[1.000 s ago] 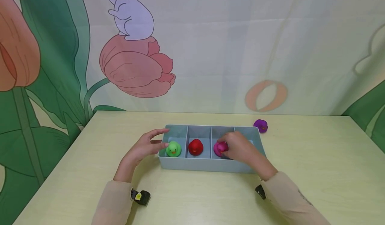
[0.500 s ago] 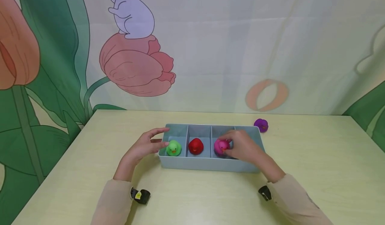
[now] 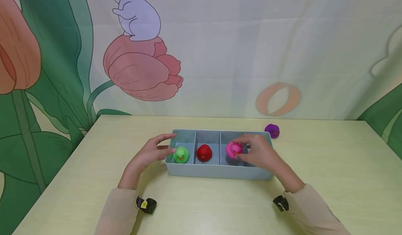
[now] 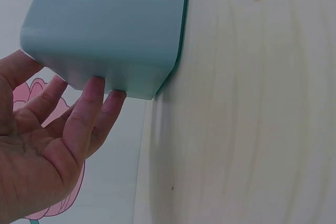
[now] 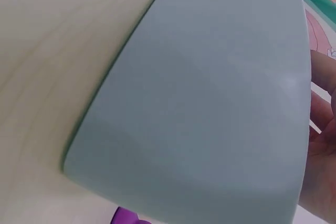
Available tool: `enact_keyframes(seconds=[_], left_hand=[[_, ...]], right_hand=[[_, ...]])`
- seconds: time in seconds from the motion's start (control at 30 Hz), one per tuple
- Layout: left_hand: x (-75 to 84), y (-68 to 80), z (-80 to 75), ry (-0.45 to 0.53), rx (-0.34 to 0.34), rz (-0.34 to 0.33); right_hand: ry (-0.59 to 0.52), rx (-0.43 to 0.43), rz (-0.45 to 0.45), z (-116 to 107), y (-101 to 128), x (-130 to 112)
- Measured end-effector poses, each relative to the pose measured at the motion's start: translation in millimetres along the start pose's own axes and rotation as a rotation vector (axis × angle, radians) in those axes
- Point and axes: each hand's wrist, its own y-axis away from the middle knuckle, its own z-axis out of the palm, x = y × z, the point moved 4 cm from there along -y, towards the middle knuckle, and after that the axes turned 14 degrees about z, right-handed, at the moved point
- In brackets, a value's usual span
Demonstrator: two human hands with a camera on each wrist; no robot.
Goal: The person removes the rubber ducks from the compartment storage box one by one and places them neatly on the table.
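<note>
right hand (image 3: 260, 154) pinches the pink duck (image 3: 233, 150) above the tray (image 3: 216, 172)'s 3rd compartment; left hand (image 3: 150, 153), fingers spread, steadies the tray's left end. looks mid-lift; next calls for clearing the rim.

No legible text or labels anywhere.

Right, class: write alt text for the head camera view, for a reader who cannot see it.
A right hand holds a pink duck over a grey divided tray on a table; the left hand touches the tray's end. A green duck and red duck sit inside, a purple duck outside.
</note>
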Motion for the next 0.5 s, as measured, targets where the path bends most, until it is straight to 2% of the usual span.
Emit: enact_keyframes(seconds=[0.5], left_hand=[[0.2, 0.2, 0.4, 0.0, 0.003, 0.005]], right_hand=[[-0.134, 0.047, 0.061, -24, 7, 4]])
